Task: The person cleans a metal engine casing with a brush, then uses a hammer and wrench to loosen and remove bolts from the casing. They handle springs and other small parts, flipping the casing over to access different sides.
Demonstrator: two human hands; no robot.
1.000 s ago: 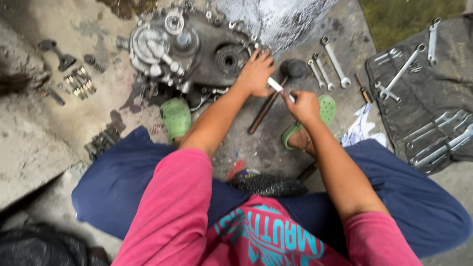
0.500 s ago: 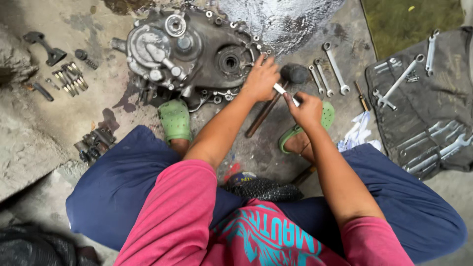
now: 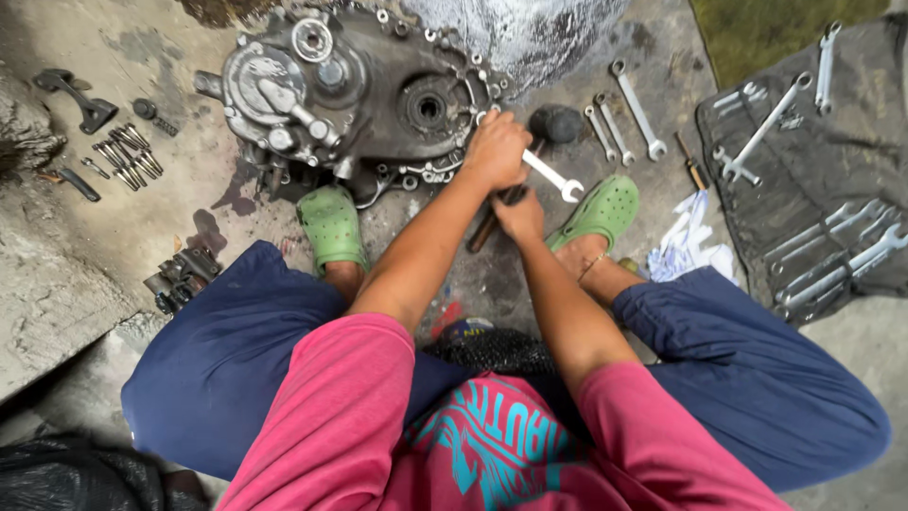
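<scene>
While pressed against the lower right edge of the grey engine casing (image 3: pixel 378 104), left hand (image 3: pixel 497 149) with fingers curled shut around a silver open-ended spanner (image 3: pixel 553 177), open jaw end poking out to the right over the stained concrete floor (image 3: pixel 170 57). Right hand (image 3: pixel 518 213) just below and touching the left, fingers closed on a dark wooden handle (image 3: pixel 482 232) running up toward a black mallet head (image 3: pixel 556 123). Green clogs (image 3: pixel 331 227) on both feet, either side of the forearms, toes close to the casing. Three loose spanners (image 3: pixel 619 118) just right of the mallet head. Further right, a dark tool roll (image 3: pixel 804 199) spread flat with more spanners in and on it. Far left, a row of bolts (image 3: pixel 123 156) beside a black bracket (image 3: pixel 80 99).
</scene>
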